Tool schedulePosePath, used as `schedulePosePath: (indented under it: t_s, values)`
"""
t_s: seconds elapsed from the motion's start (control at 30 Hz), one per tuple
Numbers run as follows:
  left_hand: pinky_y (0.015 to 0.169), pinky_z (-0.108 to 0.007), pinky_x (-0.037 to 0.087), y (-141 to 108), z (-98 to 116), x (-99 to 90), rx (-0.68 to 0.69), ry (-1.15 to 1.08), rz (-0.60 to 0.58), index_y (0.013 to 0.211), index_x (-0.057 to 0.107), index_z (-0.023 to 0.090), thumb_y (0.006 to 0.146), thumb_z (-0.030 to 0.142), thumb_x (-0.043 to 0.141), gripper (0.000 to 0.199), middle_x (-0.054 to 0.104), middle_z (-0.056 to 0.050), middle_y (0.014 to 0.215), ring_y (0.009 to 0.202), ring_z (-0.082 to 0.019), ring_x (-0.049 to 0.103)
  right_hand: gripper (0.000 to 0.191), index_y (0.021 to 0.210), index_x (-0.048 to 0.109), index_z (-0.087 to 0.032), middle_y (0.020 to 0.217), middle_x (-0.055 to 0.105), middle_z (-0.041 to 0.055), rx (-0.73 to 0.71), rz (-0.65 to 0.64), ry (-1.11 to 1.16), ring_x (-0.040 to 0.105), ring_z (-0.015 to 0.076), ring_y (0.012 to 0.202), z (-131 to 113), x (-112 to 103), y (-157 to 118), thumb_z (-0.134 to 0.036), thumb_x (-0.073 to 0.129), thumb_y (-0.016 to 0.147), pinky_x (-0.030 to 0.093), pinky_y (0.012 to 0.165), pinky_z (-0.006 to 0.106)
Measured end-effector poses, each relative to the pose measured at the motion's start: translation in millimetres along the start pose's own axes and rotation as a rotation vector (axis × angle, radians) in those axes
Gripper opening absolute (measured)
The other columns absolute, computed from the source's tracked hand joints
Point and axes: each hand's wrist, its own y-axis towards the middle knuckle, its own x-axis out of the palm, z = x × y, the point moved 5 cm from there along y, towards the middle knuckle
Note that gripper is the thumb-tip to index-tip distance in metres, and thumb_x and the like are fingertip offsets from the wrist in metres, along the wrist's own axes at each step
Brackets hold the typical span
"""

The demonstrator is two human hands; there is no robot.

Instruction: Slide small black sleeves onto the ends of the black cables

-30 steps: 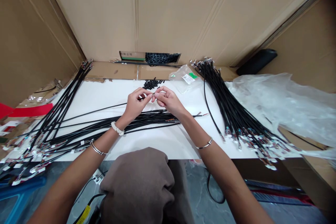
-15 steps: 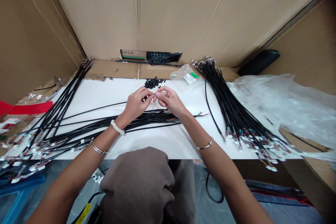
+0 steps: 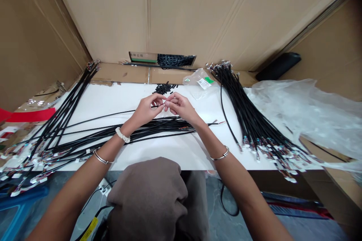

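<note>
My left hand point(image 3: 147, 110) is closed, thumb and fingers pinching the end of a black cable point(image 3: 113, 114) that trails off to the left. Touching it at the fingertips is my right hand point(image 3: 181, 108), which pinches the thin wires at the cable's tip; whether a small sleeve is there too is too small to tell. Just beyond the fingers lies a pile of short black tube pieces point(image 3: 163, 88). Below both wrists a bundle of black cables point(image 3: 152, 128) stretches across the white table point(image 3: 161, 156), with bare coloured wire ends point(image 3: 220, 122) at its right.
A thick bundle of black cables point(image 3: 243, 109) with white connectors fans out at the right. Another cable bundle point(image 3: 75, 101) lies at the left. A clear plastic bag point(image 3: 195, 81) sits behind my right hand. Cardboard walls point(image 3: 181, 11) enclose the table, and plastic sheeting point(image 3: 313, 109) covers the far right.
My left hand's fingers have spread slightly and shifted, with more of the cable end showing between the hands. My right hand stays nearly in place. The view has shifted a little.
</note>
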Motion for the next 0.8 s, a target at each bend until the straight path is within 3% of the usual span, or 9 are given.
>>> schedulePosePath:
  t_s: [0.2, 0.4, 0.8]
  values:
    - [0.076, -0.029, 0.051, -1, -13, -7.3, -0.087, -0.011, -0.181, 0.120, 0.055, 0.019, 0.077, 0.021, 0.065, 0.045, 0.065, -0.006, 0.099, 0.088, -0.017, 0.062, 0.026, 0.086, 0.052, -0.019, 0.066, 0.064, -0.0016, 0.042, -0.007, 0.015, 0.040, 0.0055, 0.047, 5, 2, 1, -0.039, 0.067, 0.082, 0.029, 0.045, 0.020]
    - [0.063, -0.028, 0.050, -2, -24, -15.9, -0.236, -0.064, -0.387, 0.091, 0.068, 0.016, 0.083, 0.035, 0.061, 0.021, 0.069, -0.005, 0.078, 0.068, -0.016, 0.064, 0.027, 0.086, 0.054, -0.018, 0.068, 0.065, -0.0001, 0.082, 0.001, 0.022, 0.039, 0.0056, 0.047, 6, 3, 1, -0.041, 0.068, 0.081, 0.028, 0.045, 0.021]
    - [0.063, -0.027, 0.051, 1, -17, -20.1, -0.288, -0.165, -0.353, 0.083, 0.071, 0.015, 0.082, 0.033, 0.065, 0.019, 0.071, -0.006, 0.069, 0.065, -0.016, 0.066, 0.026, 0.081, 0.059, -0.018, 0.071, 0.061, 0.0007, 0.026, 0.048, -0.114, 0.043, 0.0080, 0.056, 3, 11, 0, -0.042, 0.067, 0.080, 0.028, 0.048, 0.022]
